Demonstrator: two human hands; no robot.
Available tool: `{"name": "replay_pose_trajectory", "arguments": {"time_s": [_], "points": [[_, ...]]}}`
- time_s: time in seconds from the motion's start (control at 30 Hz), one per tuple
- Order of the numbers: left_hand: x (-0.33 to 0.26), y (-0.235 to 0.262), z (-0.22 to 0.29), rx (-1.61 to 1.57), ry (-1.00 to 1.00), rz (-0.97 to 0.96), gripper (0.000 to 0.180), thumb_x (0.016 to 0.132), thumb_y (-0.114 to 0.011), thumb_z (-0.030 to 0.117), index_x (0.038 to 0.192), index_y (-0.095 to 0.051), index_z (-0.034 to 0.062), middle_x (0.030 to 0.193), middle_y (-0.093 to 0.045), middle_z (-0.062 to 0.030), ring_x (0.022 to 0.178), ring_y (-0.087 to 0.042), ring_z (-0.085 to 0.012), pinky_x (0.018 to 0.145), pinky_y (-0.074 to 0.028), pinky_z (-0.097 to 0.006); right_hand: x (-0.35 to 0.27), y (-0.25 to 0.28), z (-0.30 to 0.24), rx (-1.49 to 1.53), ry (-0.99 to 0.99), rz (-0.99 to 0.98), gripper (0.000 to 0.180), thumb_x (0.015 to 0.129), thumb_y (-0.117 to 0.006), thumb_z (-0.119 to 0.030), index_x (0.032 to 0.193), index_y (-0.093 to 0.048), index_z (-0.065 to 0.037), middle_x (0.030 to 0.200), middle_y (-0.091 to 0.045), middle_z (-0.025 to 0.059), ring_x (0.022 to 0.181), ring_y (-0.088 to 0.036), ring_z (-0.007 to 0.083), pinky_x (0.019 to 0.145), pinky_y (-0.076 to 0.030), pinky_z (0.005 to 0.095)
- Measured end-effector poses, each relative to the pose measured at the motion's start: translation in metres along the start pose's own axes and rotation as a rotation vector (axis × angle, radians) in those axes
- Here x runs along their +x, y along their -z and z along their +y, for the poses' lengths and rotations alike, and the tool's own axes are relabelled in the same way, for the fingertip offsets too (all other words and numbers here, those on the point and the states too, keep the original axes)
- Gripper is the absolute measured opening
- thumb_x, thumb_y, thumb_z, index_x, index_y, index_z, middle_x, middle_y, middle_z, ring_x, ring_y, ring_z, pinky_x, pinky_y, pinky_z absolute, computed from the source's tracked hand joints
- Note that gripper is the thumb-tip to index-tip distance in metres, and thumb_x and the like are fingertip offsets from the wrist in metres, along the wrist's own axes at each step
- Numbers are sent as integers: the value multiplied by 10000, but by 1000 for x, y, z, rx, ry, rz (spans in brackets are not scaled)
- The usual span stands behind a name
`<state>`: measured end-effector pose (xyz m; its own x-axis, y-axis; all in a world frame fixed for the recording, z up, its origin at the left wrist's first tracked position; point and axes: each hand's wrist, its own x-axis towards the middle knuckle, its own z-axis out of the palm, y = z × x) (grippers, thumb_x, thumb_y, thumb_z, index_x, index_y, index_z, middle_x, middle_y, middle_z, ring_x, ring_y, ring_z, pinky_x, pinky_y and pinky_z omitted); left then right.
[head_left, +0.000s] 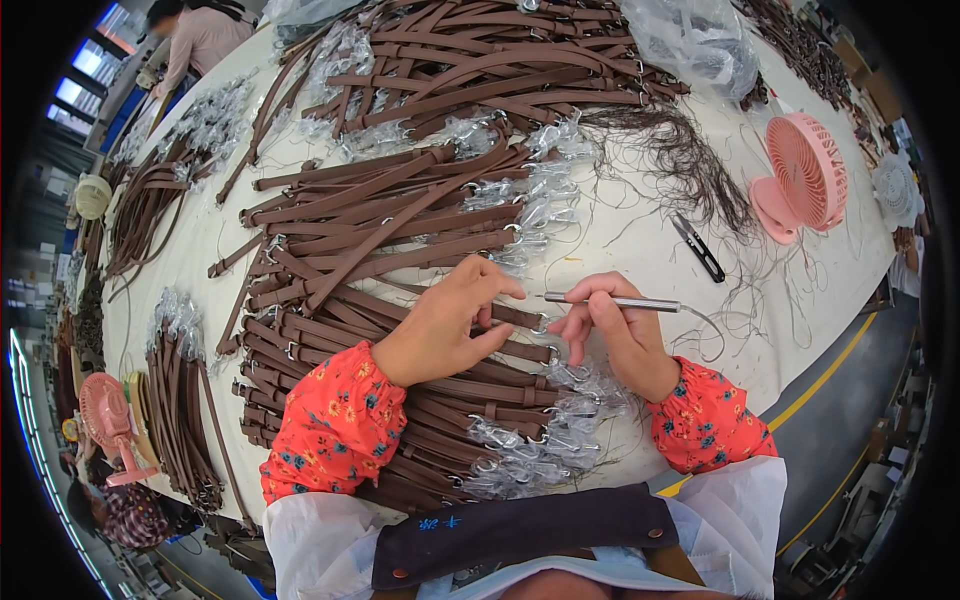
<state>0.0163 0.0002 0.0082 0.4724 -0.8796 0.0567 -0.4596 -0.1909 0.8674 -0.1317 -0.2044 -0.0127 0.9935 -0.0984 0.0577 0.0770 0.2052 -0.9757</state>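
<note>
My right hand [630, 340] grips a slim, silver, pen-shaped tool [650, 304] with a thin cord at its rear end. The tool's fine tip points left, toward my left hand [445, 325]. That hand is over the pile of brown straps [390, 235], its thumb and forefinger apart. A brown strap end [518, 316] comes out beside its fingers, pointing at my right hand; whether the curled fingers touch it is hidden. Metal clasps in clear plastic wrap [570, 440] cover the right ends of the straps, just below my right hand.
Black-handled thread snips [700, 250] lie right of the straps, near a tangle of dark threads [690, 160]. A pink fan [805, 175] stands at the right, another pink fan [105, 420] at the left. More strap heaps [500, 60] lie at the back. A person [200, 40] bends over at far left.
</note>
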Motion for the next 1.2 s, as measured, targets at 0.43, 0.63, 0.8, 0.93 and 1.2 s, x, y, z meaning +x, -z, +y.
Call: {"name": "replay_pose_trajectory", "arguments": {"time_s": [0.43, 0.63, 0.8, 0.93, 1.2], "points": [[3, -16, -11, 182, -65, 15, 103, 907, -699, 117, 990, -677, 60, 891, -635, -92, 773, -620, -288, 689, -491, -365, 2, -2, -6, -47, -80, 20, 330, 1118, -359, -298, 1210, -484, -6, 843, -633, 102, 641, -658, 168, 712, -575, 323], [3, -15, -12, 189, -43, 16, 96, 942, -633, 87, 1006, -595, 27, 861, -606, -116, 787, -614, -304, 716, -486, -368, -1, 1, 1, 39, -87, -18, 321, 1105, -434, -297, 1168, -553, -5, 795, -634, 65, 610, -617, 114, 676, -534, 279], [0, -5, -12, 26, 35, -49, 74, 971, -606, 87, 1012, -585, 29, 896, -581, -82, 796, -573, -205, 733, -474, -326, 0, 0, -2, -18, -162, -53, 316, 1100, -449, -299, 1136, -571, -9, 774, -616, 49, 595, -599, 92, 621, -523, 250], [-1, -1, -11, -25, 92, -103, 79, 986, -595, 93, 1020, -583, 23, 926, -568, -51, 824, -549, -143, 741, -470, -295, 1, -3, -4, -10, -202, -50, 309, 1100, -453, -296, 1137, -570, -13, 788, -616, 50, 604, -590, 86, 574, -498, 224], [0, -1, -12, -62, 101, -116, 82, 983, -601, 90, 1017, -583, 18, 925, -561, -36, 804, -532, -110, 730, -466, -272, 1, -3, -5, -25, -206, -59, 304, 1103, -447, -298, 1142, -570, -23, 802, -613, 45, 621, -589, 86, 574, -493, 224]]}}
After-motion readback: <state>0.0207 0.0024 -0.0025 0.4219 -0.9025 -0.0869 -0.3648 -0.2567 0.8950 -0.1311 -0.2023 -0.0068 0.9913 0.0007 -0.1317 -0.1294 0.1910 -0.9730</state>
